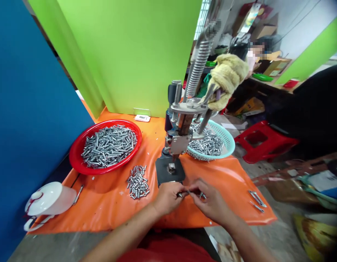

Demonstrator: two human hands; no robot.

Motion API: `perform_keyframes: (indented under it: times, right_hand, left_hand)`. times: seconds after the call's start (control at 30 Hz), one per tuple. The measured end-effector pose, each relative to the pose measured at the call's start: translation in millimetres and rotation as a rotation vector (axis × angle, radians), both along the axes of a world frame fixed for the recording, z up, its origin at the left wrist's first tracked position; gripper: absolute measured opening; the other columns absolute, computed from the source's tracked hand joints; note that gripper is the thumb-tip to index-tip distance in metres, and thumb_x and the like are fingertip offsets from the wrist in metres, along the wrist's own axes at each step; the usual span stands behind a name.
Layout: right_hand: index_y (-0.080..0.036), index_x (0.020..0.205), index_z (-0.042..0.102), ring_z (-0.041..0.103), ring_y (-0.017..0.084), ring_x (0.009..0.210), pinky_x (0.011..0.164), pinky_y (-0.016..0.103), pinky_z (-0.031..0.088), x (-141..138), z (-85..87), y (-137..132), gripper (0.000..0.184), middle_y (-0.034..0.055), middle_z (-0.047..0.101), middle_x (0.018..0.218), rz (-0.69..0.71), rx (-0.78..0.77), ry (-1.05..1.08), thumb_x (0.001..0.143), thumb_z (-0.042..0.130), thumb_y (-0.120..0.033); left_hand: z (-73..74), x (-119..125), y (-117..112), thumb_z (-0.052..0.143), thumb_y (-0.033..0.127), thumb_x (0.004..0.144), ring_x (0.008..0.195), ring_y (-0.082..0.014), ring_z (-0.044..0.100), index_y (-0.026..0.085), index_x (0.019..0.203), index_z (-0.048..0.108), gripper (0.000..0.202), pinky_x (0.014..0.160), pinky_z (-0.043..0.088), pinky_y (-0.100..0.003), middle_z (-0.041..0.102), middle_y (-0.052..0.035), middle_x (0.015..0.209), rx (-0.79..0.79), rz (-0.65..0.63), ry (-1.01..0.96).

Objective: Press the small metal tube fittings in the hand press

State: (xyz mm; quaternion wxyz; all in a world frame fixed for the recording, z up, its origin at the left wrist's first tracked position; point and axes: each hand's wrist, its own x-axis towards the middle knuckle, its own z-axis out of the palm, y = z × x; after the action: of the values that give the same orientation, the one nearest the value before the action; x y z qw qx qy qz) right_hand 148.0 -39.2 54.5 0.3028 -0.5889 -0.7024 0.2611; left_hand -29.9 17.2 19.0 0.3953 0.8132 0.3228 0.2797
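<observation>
My left hand point(168, 198) and my right hand point(210, 202) meet just in front of the hand press point(181, 142), their fingertips pinched together. A small metal part point(179, 195) pokes out of my left fingers. Another small metal part point(202, 195) shows in the curl of my right hand. What lies between the touching fingertips is mostly hidden. Behind my hands is the press's black base point(162, 170), with a small metal block point(171, 167) on top. To the left of my left hand lies a loose pile of small ring-ended metal parts point(138, 183).
A red basin point(75, 165) and a pale blue basket point(228, 142) hold many metal parts. A white lidded pot point(52, 198) stands at the left corner of the orange sheet point(108, 203). Metal tools point(257, 199) lie near the right edge. Yellow cloth point(230, 72) wraps the press handle.
</observation>
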Motion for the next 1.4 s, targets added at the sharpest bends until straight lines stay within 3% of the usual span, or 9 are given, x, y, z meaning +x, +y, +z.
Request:
perform_keyframes:
  times: [0.1, 0.23, 0.33, 0.43, 0.53, 0.83, 1.13, 1.27, 1.4]
  right_hand:
    - [-0.019, 0.092, 0.061, 0.059, 0.015, 0.075, 0.067, 0.026, 0.048, -13, -4.7, 10, 0.017, 0.0052, 0.062, 0.085, -0.067, 0.005, 0.098, 0.084, 0.053, -0.032]
    - [-0.018, 0.091, 0.063, 0.060, 0.016, 0.077, 0.070, 0.027, 0.050, -20, -18.9, 30, 0.026, 0.0054, 0.064, 0.084, -0.132, -0.060, 0.329, 0.083, 0.056, -0.043]
    - [-0.018, 0.090, 0.062, 0.060, 0.016, 0.078, 0.072, 0.027, 0.050, -22, -24.7, 49, 0.030, 0.0049, 0.064, 0.085, -0.230, -0.053, 0.497, 0.079, 0.060, -0.047]
    - [-0.018, 0.088, 0.063, 0.059, 0.016, 0.079, 0.072, 0.027, 0.049, -22, -24.1, 67, 0.031, 0.0047, 0.065, 0.086, -0.244, -0.024, 0.555, 0.075, 0.065, -0.046]
    - [-0.018, 0.088, 0.064, 0.060, 0.016, 0.080, 0.072, 0.027, 0.049, -23, -22.9, 81, 0.029, 0.0049, 0.065, 0.087, -0.180, -0.006, 0.574, 0.075, 0.066, -0.044]
    - [-0.019, 0.080, 0.063, 0.055, 0.012, 0.069, 0.064, 0.024, 0.047, -30, -36.3, 97, 0.025, 0.0017, 0.058, 0.075, -0.143, 0.078, 0.556, 0.071, 0.069, -0.041]
    - [-0.019, 0.080, 0.062, 0.051, 0.012, 0.068, 0.064, 0.025, 0.045, -27, -11.1, 97, 0.015, 0.0018, 0.054, 0.074, -0.010, 0.173, 0.260, 0.081, 0.060, -0.034]
    - [-0.019, 0.079, 0.063, 0.053, 0.013, 0.072, 0.067, 0.026, 0.047, -28, -14.4, 99, 0.019, 0.0032, 0.056, 0.078, -0.003, 0.173, 0.216, 0.080, 0.060, -0.038]
    - [-0.019, 0.082, 0.065, 0.055, 0.014, 0.076, 0.068, 0.027, 0.048, -16, -18.4, 99, 0.023, 0.0049, 0.058, 0.087, -0.024, 0.102, 0.254, 0.076, 0.064, -0.042]
  left_hand:
    - [0.2, -2, 3, 0.056, 0.024, 0.082, 0.065, -0.0123, 0.058, 0.017, 0.076, 0.068, 0.016, 0.061, 0.040, -0.021, 0.067, -0.0022, 0.070, -0.081, 0.101, -0.052]
    - [0.9, -4, 10, 0.057, 0.023, 0.080, 0.068, -0.0118, 0.057, 0.017, 0.081, 0.066, 0.011, 0.064, 0.042, -0.021, 0.066, -0.0013, 0.074, -0.213, 0.223, -0.154]
    - [-0.9, -2, 21, 0.063, 0.027, 0.074, 0.064, -0.0107, 0.053, 0.017, 0.091, 0.063, 0.020, 0.061, 0.042, -0.021, 0.062, 0.0002, 0.076, -0.330, 0.421, -0.236]
    - [-5.9, 2, 37, 0.066, 0.029, 0.071, 0.060, -0.0096, 0.048, 0.017, 0.092, 0.061, 0.024, 0.059, 0.040, -0.021, 0.053, 0.0044, 0.065, -0.335, 0.554, -0.264]
    - [-12.4, 4, 51, 0.065, 0.030, 0.071, 0.058, -0.0094, 0.046, 0.017, 0.089, 0.062, 0.022, 0.057, 0.037, -0.021, 0.048, 0.0059, 0.061, -0.306, 0.527, -0.243]
    - [-17.6, 6, 56, 0.060, 0.027, 0.076, 0.063, -0.0107, 0.054, 0.018, 0.084, 0.065, 0.014, 0.059, 0.040, -0.021, 0.062, 0.0023, 0.070, -0.320, 0.467, -0.227]
    - [-23.3, 8, 56, 0.060, 0.031, 0.077, 0.064, -0.0109, 0.055, 0.018, 0.087, 0.065, 0.017, 0.058, 0.041, -0.021, 0.064, 0.0018, 0.072, -0.279, 0.485, -0.234]
    - [-19.9, 11, 56, 0.057, 0.025, 0.079, 0.074, -0.0129, 0.061, 0.020, 0.093, 0.067, 0.018, 0.067, 0.045, -0.023, 0.069, -0.0004, 0.082, -0.174, 0.464, -0.205]
    - [-21.9, 13, 58, 0.054, 0.024, 0.081, 0.073, -0.0132, 0.061, 0.019, 0.083, 0.069, 0.016, 0.067, 0.045, -0.023, 0.069, -0.0001, 0.076, -0.149, 0.468, -0.192]
